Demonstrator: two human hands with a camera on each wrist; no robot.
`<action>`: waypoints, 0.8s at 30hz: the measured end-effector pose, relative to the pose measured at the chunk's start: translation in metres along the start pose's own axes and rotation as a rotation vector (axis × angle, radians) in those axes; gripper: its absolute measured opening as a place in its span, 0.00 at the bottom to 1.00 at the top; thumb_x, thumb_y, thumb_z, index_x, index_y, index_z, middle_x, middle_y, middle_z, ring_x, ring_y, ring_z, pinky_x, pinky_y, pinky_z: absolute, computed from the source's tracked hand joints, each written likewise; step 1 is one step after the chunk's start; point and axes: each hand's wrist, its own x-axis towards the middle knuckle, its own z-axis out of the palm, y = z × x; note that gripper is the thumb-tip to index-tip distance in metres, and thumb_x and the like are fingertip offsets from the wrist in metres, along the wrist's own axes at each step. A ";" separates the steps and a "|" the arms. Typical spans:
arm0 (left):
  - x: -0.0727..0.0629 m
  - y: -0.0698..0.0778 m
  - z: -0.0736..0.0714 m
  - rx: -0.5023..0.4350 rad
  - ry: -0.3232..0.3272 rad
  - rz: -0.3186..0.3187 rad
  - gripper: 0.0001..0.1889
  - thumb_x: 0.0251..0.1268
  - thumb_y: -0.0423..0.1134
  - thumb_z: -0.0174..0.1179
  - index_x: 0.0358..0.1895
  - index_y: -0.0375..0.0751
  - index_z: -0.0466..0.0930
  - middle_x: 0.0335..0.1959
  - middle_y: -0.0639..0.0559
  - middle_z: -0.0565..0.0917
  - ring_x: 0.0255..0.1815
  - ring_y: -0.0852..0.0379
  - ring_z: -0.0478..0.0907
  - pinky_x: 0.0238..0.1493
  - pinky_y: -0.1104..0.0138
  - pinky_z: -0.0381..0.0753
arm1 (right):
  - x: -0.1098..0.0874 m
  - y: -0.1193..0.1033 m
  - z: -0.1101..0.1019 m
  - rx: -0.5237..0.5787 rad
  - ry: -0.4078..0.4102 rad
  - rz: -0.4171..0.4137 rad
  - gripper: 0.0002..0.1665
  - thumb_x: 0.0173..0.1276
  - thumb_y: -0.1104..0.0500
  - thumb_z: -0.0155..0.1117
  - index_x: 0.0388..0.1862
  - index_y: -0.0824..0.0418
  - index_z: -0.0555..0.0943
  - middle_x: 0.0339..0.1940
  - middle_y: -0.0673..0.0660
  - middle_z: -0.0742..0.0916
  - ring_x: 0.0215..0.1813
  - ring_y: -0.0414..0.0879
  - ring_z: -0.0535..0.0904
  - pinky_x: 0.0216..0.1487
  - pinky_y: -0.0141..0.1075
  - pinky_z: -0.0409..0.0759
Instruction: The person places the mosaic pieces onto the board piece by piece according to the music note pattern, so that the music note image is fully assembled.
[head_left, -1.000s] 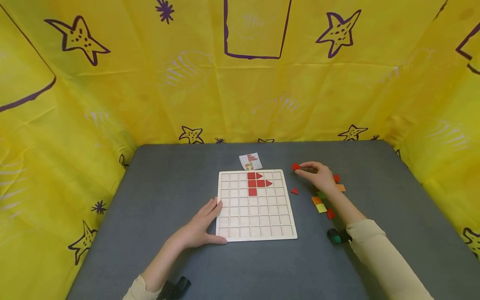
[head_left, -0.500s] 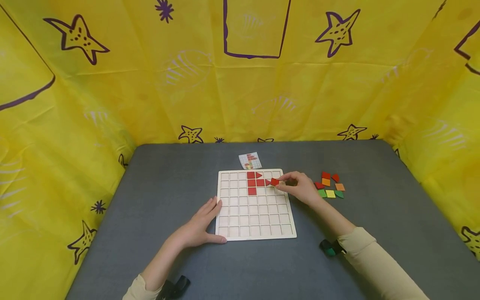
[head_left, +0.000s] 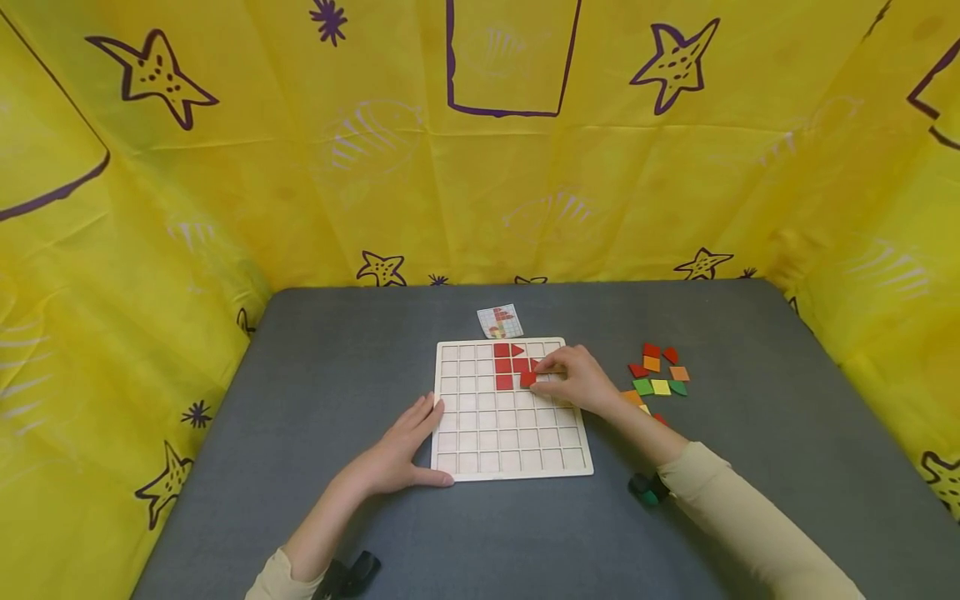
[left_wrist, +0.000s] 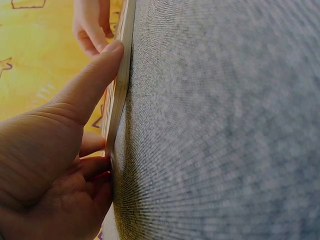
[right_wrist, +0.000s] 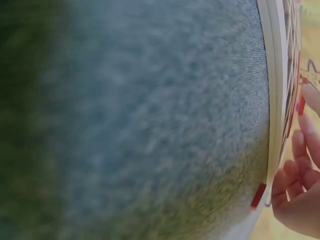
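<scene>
My right hand (head_left: 577, 379) pinches a red square tile (head_left: 528, 379) between thumb and fingers, close over the wooden grid board (head_left: 510, 437). In the right wrist view that tile (right_wrist: 301, 105) stands edge-on between the fingertips. My left hand (head_left: 397, 454) rests at the board's near left corner, thumb along the near edge and fingers at the left edge; the left wrist view shows the thumb (left_wrist: 95, 75) lying straight against the rim. Red squares (head_left: 504, 382) and a red triangle (head_left: 517, 350) lie in the upper cells. Another triangle (head_left: 535, 364) is partly hidden by my right fingers.
A small pattern card (head_left: 499, 322) lies behind the board. Right of it are several loose tiles, among them orange (head_left: 678, 373), green (head_left: 642, 387) and yellow (head_left: 661, 387) ones, some behind my forearm. Beside the board lies a red piece (right_wrist: 258, 196). Yellow cloth (head_left: 510, 192) surrounds the table.
My right hand has carried the red square tile from right of the board leftward and nearer, over the grid. My left hand has stayed at the board's corner.
</scene>
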 end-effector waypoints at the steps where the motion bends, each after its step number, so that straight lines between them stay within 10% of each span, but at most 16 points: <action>1: 0.000 0.000 0.000 0.000 0.000 0.001 0.56 0.50 0.55 0.74 0.76 0.32 0.50 0.78 0.35 0.46 0.78 0.38 0.39 0.70 0.42 0.50 | 0.001 -0.001 0.001 -0.011 -0.003 -0.005 0.17 0.52 0.49 0.79 0.39 0.54 0.88 0.37 0.47 0.86 0.46 0.49 0.70 0.47 0.43 0.68; 24: 0.000 -0.001 0.001 -0.005 0.001 -0.004 0.57 0.50 0.55 0.74 0.76 0.33 0.50 0.78 0.36 0.46 0.78 0.38 0.39 0.70 0.42 0.50 | -0.006 -0.005 -0.011 0.039 0.004 0.022 0.17 0.56 0.51 0.77 0.44 0.55 0.88 0.39 0.50 0.86 0.45 0.51 0.70 0.43 0.44 0.66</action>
